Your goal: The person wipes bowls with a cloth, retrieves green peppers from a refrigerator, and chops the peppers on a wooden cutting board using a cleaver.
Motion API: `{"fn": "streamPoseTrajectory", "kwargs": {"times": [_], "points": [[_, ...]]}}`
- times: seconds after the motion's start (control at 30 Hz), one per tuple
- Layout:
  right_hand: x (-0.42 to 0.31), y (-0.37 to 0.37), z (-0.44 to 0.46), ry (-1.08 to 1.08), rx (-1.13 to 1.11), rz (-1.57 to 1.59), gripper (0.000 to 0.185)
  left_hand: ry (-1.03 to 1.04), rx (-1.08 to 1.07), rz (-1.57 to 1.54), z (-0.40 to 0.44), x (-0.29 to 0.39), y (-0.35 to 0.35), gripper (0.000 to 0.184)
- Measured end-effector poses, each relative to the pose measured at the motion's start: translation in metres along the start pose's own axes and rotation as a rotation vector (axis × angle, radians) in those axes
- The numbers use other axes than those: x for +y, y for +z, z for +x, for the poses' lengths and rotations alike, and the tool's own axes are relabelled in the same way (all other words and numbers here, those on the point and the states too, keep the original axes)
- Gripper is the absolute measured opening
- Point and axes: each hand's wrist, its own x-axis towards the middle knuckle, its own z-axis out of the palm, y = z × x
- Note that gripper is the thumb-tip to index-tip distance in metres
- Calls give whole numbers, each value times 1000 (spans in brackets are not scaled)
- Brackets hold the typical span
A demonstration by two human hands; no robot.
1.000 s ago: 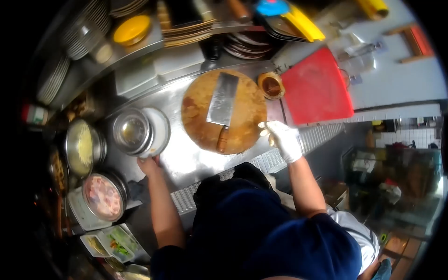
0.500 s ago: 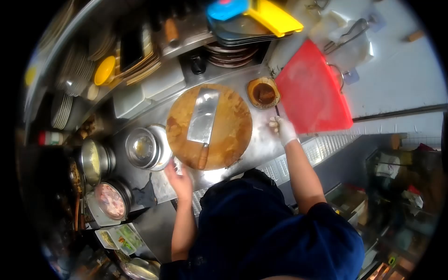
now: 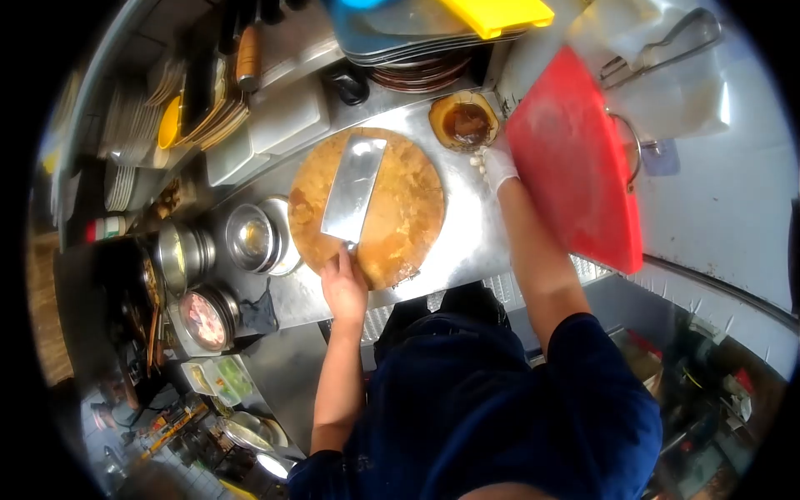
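A round wooden chopping block (image 3: pixel 408 208) stands on the steel counter, and a broad cleaver (image 3: pixel 354 187) lies flat across it. My left hand (image 3: pixel 345 287) is at the near edge of the block, its fingers closed over the cleaver's handle, which is mostly hidden. My right hand (image 3: pixel 497 169), in a white glove, is just below a small bowl (image 3: pixel 464 122) with something dark brown in it. Its fingers look curled in; pale lumps show at their tips, and I cannot tell whether these are fingertips or something held.
A red cutting board (image 3: pixel 567 167) leans upright at the wall, right of my right arm. Steel bowls (image 3: pixel 252 237) sit left of the block. Farther left, a pan of pale pink pieces (image 3: pixel 206 321) stands by tubs (image 3: pixel 229 379). Stacked trays (image 3: pixel 408 50) and plates fill the back shelf.
My left hand has moved right from beside the steel bowls onto the cleaver's handle. My right hand has moved up toward the brown-filled bowl. The camera view has shifted somewhat.
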Motion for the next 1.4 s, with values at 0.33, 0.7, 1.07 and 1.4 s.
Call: {"fn": "streamPoseTrajectory", "kwargs": {"times": [0.33,0.7,1.07,1.4], "points": [[53,-70,-148,-93,328,-1211,37,74,27,-56,1,-14,-1,37],[103,-89,-160,-227,123,-897,44,202,-2,-274,4,-40,-27,51],[-12,176,-351,-452,-429,-297,14,-243,-624,-1361,-10,-43,-114,35],[-9,270,-385,-409,-660,-360,18,-641,-144,-1352,9,-165,-112,15]]}}
